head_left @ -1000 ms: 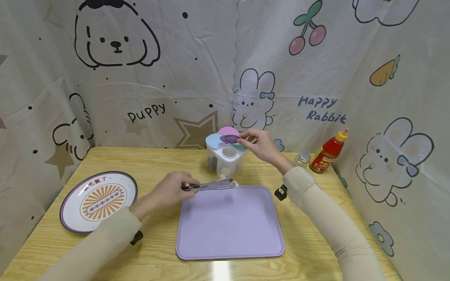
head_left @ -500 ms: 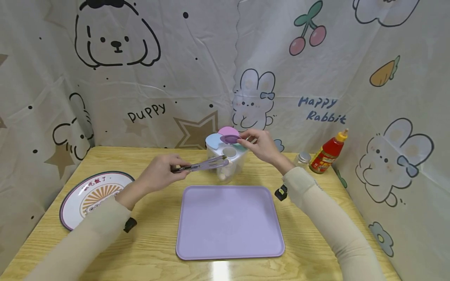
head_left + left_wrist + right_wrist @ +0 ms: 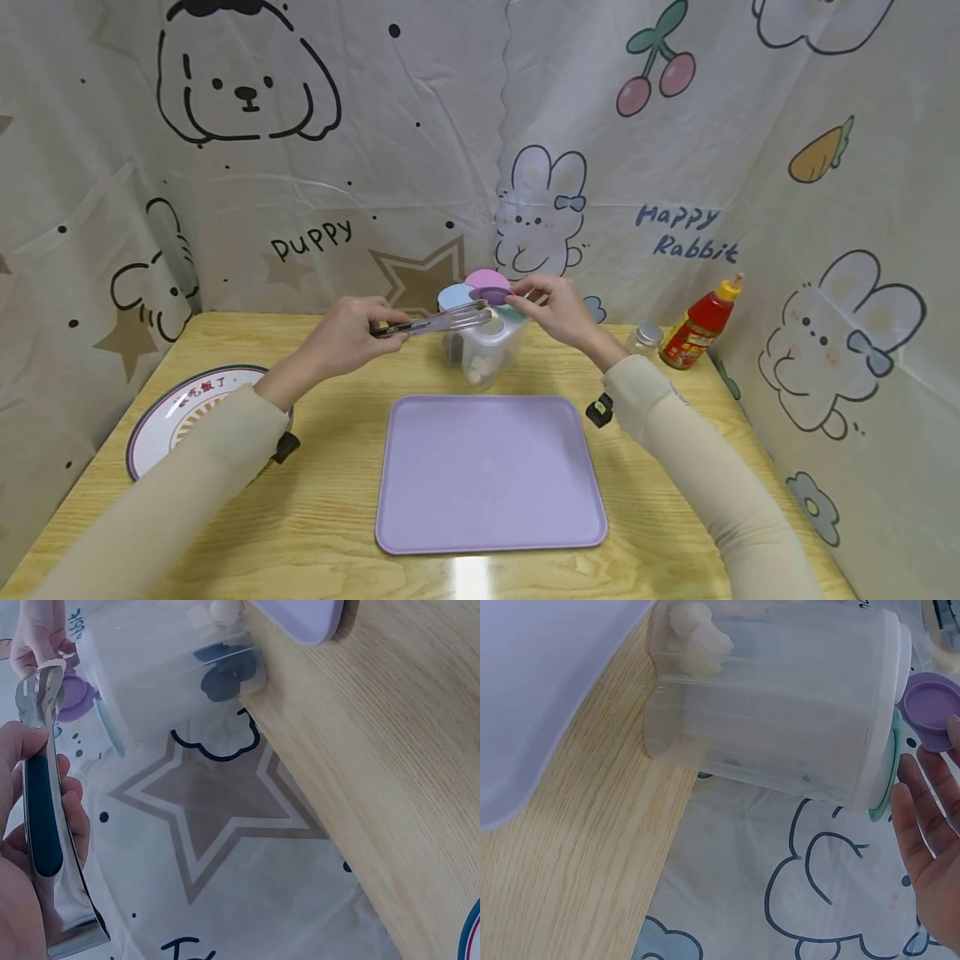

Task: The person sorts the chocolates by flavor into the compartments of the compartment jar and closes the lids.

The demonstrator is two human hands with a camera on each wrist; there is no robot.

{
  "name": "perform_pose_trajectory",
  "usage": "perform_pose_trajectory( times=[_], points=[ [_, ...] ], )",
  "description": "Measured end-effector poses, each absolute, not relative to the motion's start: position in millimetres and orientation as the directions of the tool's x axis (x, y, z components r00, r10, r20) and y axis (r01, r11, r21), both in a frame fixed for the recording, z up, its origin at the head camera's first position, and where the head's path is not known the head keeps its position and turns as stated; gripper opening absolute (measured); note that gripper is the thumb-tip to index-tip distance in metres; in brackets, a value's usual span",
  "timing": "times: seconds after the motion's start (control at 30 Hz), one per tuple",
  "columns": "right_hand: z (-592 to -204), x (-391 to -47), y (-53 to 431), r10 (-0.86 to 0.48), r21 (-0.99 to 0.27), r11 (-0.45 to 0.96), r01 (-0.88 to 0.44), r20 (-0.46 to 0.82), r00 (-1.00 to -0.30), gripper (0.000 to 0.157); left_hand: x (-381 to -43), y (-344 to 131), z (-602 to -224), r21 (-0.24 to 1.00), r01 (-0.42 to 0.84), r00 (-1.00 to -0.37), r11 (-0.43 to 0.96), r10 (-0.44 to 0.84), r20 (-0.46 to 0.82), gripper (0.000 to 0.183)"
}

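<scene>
My left hand grips metal tongs, whose tips hover over the round opening of a clear, compartmented container. A small pale piece shows at those tips. With thumb and fingers, my right hand pinches the raised purple flip lid of the container. Its blue lid and green lid are down. Pale lumps lie at the bottom of one compartment, dark pieces in another.
A lilac tray lies in front of the container. At left is a patterned plate, partly hidden by my left arm. A small jar and a red sauce bottle stand at right. Printed cloth hangs behind the table.
My left hand has lifted the tongs away from above the tray's back edge, up and forward to the container's opening. My right hand stays on the purple lid.
</scene>
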State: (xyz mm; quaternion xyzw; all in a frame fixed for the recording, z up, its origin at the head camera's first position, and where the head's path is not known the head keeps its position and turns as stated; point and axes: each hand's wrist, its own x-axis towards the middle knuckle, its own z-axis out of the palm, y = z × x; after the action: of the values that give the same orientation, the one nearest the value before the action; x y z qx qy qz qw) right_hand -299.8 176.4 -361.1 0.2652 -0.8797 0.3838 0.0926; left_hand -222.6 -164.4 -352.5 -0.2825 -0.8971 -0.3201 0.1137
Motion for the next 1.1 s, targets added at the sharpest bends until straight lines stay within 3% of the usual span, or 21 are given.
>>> perform_pose_trajectory(
  times=[0.67, 1.1],
  points=[
    [-360.5, -299.7, 176.4, -0.393, -0.619, 0.573, -0.537, 0.367, -0.843, 0.018, -233.9, -160.6, -356.4, 0.530, 0.519, -0.854, 0.671, 0.429, 0.294, 0.026],
    [-361.9, -300.9, 176.9, -0.401, -0.621, 0.565, -0.542, 0.368, -0.839, 0.018, -213.7, -182.7, -375.9, 0.582, 0.482, -0.876, 0.655, 0.342, 0.341, 0.031]
  ],
)
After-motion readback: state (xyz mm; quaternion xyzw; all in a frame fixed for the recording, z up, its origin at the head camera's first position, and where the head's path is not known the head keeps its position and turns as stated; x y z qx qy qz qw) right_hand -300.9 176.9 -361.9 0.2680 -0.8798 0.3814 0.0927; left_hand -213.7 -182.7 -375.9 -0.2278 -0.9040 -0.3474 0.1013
